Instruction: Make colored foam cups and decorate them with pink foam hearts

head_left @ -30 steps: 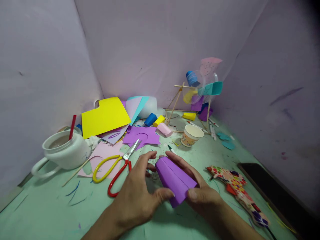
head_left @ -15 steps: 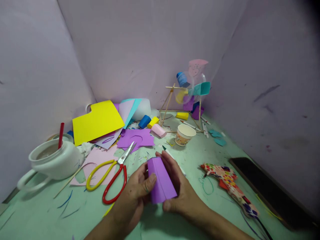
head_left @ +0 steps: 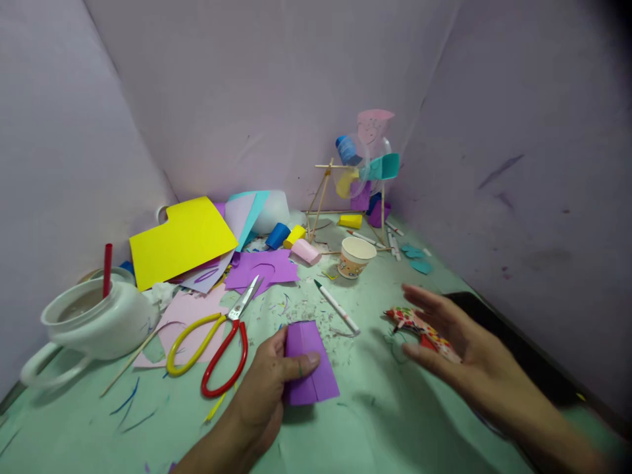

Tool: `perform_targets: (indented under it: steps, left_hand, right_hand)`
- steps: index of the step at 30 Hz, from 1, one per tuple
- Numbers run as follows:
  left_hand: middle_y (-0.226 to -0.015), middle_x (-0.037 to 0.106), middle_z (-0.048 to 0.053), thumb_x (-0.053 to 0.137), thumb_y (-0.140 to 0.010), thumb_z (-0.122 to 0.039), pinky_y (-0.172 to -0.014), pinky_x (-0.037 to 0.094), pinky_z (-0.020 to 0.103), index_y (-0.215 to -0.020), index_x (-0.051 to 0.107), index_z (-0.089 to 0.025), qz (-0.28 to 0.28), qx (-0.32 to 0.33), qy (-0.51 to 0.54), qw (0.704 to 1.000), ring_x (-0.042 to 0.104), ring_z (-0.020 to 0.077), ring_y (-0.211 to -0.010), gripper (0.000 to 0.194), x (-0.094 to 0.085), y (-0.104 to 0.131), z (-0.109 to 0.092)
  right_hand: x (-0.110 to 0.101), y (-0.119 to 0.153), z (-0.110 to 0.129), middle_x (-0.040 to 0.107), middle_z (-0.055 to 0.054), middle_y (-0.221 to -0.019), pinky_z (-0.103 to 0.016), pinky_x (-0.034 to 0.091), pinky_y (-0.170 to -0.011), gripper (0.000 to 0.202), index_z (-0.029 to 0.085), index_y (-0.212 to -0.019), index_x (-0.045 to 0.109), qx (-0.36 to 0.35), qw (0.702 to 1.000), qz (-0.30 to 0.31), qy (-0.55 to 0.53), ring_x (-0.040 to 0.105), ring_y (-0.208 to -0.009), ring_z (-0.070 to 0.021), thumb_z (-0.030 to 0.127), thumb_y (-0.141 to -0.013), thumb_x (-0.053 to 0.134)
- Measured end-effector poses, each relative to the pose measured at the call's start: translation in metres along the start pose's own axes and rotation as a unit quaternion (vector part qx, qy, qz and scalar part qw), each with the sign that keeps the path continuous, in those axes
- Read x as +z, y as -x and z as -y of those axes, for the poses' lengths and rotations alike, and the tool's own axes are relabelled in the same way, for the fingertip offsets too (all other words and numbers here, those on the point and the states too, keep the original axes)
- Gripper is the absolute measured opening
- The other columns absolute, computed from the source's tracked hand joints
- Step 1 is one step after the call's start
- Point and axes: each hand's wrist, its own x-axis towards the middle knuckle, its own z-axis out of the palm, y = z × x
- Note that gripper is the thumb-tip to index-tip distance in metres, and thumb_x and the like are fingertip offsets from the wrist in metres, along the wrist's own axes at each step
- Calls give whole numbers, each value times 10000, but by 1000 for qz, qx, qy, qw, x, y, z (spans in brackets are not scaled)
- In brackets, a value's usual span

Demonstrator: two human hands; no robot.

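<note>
A folded purple paper piece (head_left: 316, 378), wider at its lower end, is gripped by my left hand (head_left: 269, 375), whose thumb presses on its front. My right hand (head_left: 459, 339) is held over the right side of the table with thumb and fingers apart, nothing between them. Partly behind that hand lies a flowery glue gun (head_left: 412, 320). To the left of my left hand rest scissors (head_left: 232, 332) with one yellow and one red handle. A green-tipped marker (head_left: 337, 307) lies between the hands, farther back.
A white pot with a red straw (head_left: 106, 322) stands left. Yellow card (head_left: 182, 240) and purple paper (head_left: 261, 270) lie behind the scissors. At the back are a paper cup (head_left: 355, 257) and a stick frame with coloured cups (head_left: 323, 197). A black phone-like slab (head_left: 533, 368) lies right.
My right hand has let go of the purple piece and moved right to above the glue gun, opening. My left hand keeps hold of the piece. The view has shifted slightly.
</note>
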Motion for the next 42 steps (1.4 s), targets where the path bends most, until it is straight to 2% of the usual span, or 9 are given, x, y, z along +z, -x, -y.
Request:
perform_targets:
  steps: [6,13,19,24,26,29,32,38,42]
  left_hand:
    - [-683,633,13,763,-532,-166,-521,471,235,-839,654,-126,-16,-3,-42,999,561,121,-572,329,-1,-1,4]
    - [-665,623,11,769,-552,-192,-519,476,227,-857,652,-129,-2,-14,-59,998,566,121,-569,333,-1,-1,1]
    - [-693,646,13,777,-571,-239,-524,488,238,-924,649,-151,-9,-32,-83,996,589,137,-586,386,0,2,0]
    - [-751,653,28,766,-567,-237,-558,487,254,-877,641,-157,18,-20,-97,995,596,155,-637,344,1,4,2]
    - [-729,643,25,754,-582,-241,-530,465,242,-870,635,-153,24,-15,-121,992,581,147,-609,324,0,3,2]
    - [-685,621,15,739,-606,-241,-519,448,233,-851,620,-145,24,-11,-142,990,559,132,-577,289,-2,2,3]
    - [-692,628,25,728,-614,-237,-521,453,241,-868,615,-135,21,-14,-154,988,564,136,-572,296,-3,1,4]
    - [-704,670,51,714,-624,-215,-508,446,237,-904,630,-123,13,-39,-205,978,575,136,-553,305,0,1,2]
    - [-651,646,18,699,-626,-186,-483,408,202,-867,644,-120,10,-24,-238,971,527,104,-528,256,4,4,-1]
  right_hand:
    - [-40,-6,-53,581,-182,-1228,-500,445,-909,682,148,-1227,521,91,968,-68,224,562,-1089,-374,604,-723,582]
    - [-35,-5,-36,695,-175,-972,-462,492,-691,711,157,-1067,634,225,909,-28,351,650,-892,-400,735,-666,526]
    - [-40,-15,-45,716,-119,-834,-348,492,-619,567,140,-976,654,196,954,-27,225,673,-742,-293,579,-619,680]
    - [-32,-8,-40,668,-73,-762,-248,462,-459,432,147,-865,649,285,951,-35,-114,612,-611,-178,449,-578,764]
    - [-26,-1,-31,634,-48,-698,-201,403,-387,381,157,-837,650,271,935,-6,-228,560,-549,-138,454,-620,749]
    - [-16,9,-15,611,-22,-645,-177,328,-352,344,171,-818,632,196,945,22,-262,466,-456,-90,451,-654,745]
    - [-5,18,0,570,9,-585,-189,322,-366,299,184,-752,615,118,966,41,-224,404,-417,-72,445,-674,738]
    - [17,28,14,636,-38,-780,-342,502,-684,189,247,-839,648,-5,986,66,-153,584,-734,-215,412,-748,669]
    - [24,31,7,578,-29,-679,-321,471,-557,213,238,-733,615,-29,995,88,-46,524,-603,-194,435,-806,579]
